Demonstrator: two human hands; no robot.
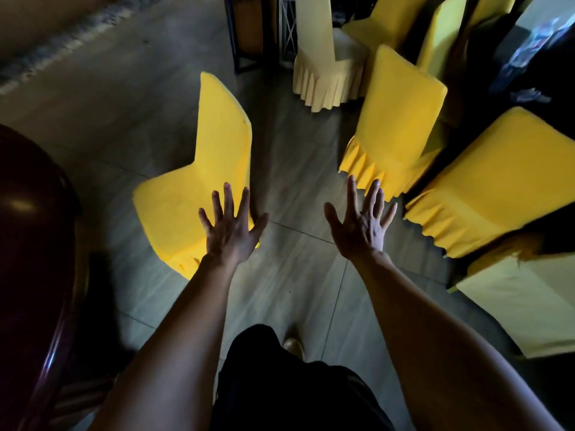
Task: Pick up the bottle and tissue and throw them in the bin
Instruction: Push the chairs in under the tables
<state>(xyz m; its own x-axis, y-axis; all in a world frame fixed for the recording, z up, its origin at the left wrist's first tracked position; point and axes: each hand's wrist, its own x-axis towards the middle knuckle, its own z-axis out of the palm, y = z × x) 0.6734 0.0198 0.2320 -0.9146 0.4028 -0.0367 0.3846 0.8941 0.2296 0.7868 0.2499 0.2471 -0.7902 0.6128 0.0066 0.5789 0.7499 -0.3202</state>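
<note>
My left hand and my right hand are stretched out in front of me, palms down, fingers spread, holding nothing. Both hover over the grey tiled floor between yellow-covered chairs. At the far right, on a dark surface, lies a blurred blue-and-clear plastic thing that may be a bottle, and below it a pale crumpled thing that may be tissue. I see no bin that I can name with certainty.
A yellow chair stands left of my hands. Several more yellow chairs crowd the right and back. A dark rounded maroon object fills the left edge. A dark metal frame stands at the back. My foot is on the floor below.
</note>
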